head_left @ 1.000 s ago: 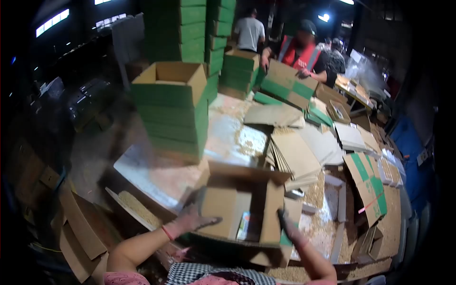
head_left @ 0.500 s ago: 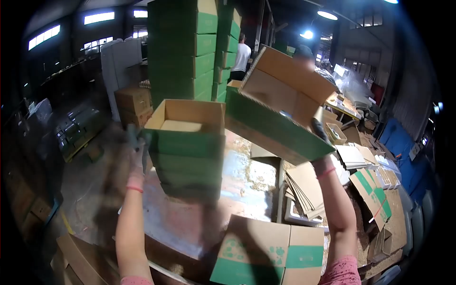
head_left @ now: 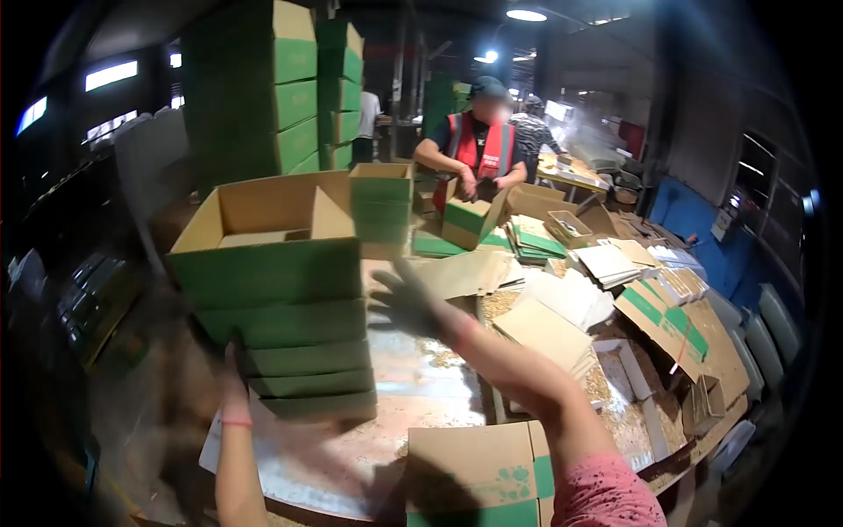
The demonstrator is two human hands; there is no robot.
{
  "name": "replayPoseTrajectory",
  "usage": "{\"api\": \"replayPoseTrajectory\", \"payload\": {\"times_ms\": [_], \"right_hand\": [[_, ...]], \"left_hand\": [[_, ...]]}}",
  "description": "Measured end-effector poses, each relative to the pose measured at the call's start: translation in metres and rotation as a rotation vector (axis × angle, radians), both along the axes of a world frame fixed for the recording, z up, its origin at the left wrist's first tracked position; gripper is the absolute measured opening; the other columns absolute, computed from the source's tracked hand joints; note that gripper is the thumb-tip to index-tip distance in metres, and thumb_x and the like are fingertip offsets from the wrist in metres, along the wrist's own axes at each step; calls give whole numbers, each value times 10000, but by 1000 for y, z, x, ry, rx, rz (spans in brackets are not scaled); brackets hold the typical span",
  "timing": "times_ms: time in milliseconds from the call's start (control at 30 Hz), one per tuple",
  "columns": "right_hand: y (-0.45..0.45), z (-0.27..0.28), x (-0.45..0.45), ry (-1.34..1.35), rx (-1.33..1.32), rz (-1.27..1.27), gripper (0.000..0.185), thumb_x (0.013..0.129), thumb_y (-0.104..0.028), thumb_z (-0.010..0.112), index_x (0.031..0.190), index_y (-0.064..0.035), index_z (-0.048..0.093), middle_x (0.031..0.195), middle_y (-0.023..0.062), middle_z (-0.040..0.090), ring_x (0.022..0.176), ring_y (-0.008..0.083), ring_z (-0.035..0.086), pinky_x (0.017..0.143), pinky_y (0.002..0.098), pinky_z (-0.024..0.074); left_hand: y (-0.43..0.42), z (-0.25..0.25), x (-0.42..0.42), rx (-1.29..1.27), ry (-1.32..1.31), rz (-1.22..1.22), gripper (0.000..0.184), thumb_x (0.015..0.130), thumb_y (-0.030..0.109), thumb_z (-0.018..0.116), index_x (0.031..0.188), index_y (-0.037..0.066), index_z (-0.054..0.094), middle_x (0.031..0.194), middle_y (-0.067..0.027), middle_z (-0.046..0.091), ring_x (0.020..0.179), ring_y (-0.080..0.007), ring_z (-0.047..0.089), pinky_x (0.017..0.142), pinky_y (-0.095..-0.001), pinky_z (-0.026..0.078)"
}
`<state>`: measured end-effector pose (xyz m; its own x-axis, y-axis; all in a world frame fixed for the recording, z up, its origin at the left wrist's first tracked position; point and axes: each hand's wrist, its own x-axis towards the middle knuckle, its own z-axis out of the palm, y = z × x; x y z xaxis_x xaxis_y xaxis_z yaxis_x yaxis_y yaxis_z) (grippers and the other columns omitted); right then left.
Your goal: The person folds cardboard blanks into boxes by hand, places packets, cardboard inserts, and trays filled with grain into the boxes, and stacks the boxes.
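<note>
A stack of green and brown open boxes (head_left: pixel 281 325) stands on the near left of the table, its top box open upward. My left hand (head_left: pixel 233 373) is at the stack's left front side, its fingers dark and partly lost against the boxes. To the right of the stack, my right hand (head_left: pixel 411 303) is raised with its gloved fingers spread and nothing in it, blurred by motion. Below it a flat green and brown carton (head_left: pixel 474 470) lies at the table's front edge.
Taller green box stacks (head_left: pixel 255 97) rise behind. Across the table (head_left: pixel 351 470), a person in a red vest (head_left: pixel 483 149) handles a box (head_left: pixel 465 220). Cardboard sheets (head_left: pixel 544 329), white trays (head_left: pixel 628 373) and a leaning carton (head_left: pixel 663 321) lie on the right.
The box my right hand held up is now out of that hand, and the near stack has another box on top. My right hand has moved left; the view has turned right.
</note>
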<state>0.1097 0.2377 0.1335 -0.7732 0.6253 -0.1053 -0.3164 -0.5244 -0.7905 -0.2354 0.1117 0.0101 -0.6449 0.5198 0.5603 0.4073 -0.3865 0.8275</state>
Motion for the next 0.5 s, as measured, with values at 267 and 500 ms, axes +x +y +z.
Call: {"api": "replayPoseTrajectory", "payload": {"times_ms": [267,500], "right_hand": [[-184,-188,385,-1761,752,-1204,549,926,-235,539,1388,-9,347,1361,316,367,1286,377,367,1052,419,325],[-237,-100,387,-676,728,-1235,451,845,-80,510,1283,0,438,1163,88,550,1024,150,509,881,299,438]], "left_hand": [[-85,-224,222,-391,-453,-561,478,990,211,411,1426,57,293,1458,-123,295,1267,-214,385,1004,-402,435],[-144,-24,314,-484,-146,-641,751,860,99,637,1457,-10,194,1433,-214,350,1294,-273,385,1079,-351,303]]}}
